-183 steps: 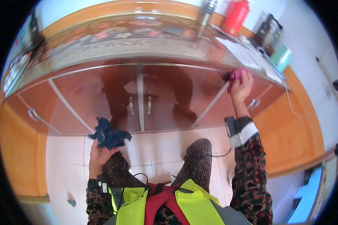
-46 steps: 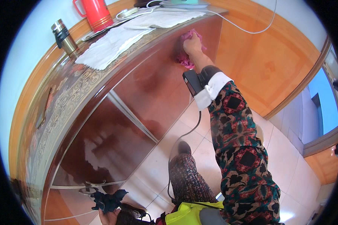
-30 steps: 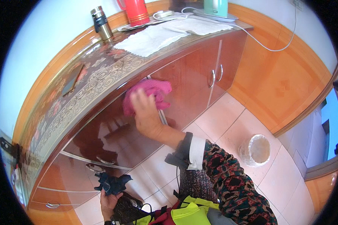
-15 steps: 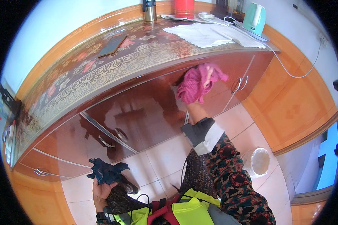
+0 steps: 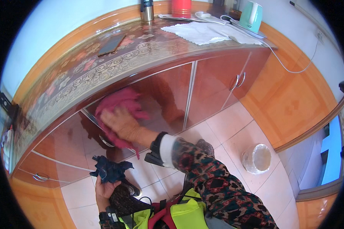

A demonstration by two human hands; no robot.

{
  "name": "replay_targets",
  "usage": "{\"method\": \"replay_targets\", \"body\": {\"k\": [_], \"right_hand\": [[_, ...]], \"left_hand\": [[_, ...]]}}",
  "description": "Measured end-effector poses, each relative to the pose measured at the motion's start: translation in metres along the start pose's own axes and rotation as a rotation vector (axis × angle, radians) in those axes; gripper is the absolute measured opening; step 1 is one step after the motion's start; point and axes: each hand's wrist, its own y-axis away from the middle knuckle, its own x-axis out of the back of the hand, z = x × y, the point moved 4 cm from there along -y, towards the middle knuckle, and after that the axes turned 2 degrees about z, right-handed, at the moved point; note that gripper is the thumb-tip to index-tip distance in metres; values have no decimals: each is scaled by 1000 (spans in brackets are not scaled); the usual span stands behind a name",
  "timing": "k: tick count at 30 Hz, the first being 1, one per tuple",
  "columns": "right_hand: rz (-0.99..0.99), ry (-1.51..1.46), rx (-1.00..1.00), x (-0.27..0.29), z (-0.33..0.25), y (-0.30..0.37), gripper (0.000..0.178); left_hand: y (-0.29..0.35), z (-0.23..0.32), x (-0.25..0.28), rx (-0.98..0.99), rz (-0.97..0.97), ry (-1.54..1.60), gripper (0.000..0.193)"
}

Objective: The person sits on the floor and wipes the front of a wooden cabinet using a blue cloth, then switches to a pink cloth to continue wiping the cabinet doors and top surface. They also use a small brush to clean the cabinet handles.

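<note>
A pink cloth [image 5: 120, 101] lies pressed against the glossy red-brown cabinet front [image 5: 162, 99], under my right hand [image 5: 120, 124]. That hand is blurred by motion, its palm toward the door and the cloth bunched beneath it. The cloth hides part of the left door and one of the metal handles there. Low on the left, my left hand [image 5: 106, 189] grips a crumpled dark blue cloth [image 5: 111, 170] from below, in front of the cabinet and apart from it.
On the cabinet's patterned top stand a steel flask [image 5: 147, 11], a red canister [image 5: 181, 8], a white cloth [image 5: 202, 32], a flat grey slab [image 5: 111, 45] and a mint-green kettle [image 5: 251, 17] with a cord. A lined waste bin [image 5: 257, 158] stands on the tiled floor at right.
My right hand has swept the pink cloth leftward and down across the doors, from near the right door to the left one. My left hand keeps its hold on the dark blue cloth.
</note>
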Motion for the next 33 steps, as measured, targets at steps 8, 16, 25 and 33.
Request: {"method": "replay_targets", "body": {"k": [8, 16, 25, 33], "right_hand": [[-366, -43, 128, 50, 55, 11, 43], [267, 276, -96, 173, 146, 49, 45], [572, 262, -349, 167, 171, 63, 47], [561, 390, -679, 162, 204, 91, 55]], "left_hand": [[-6, -5, 0, 0, 67, 8, 52], [3, -2, 13, -17, 45, 6, 53], [26, 11, 36, -49, 253, 202, 57], [34, 17, 49, -92, 171, 227, 61]]}}
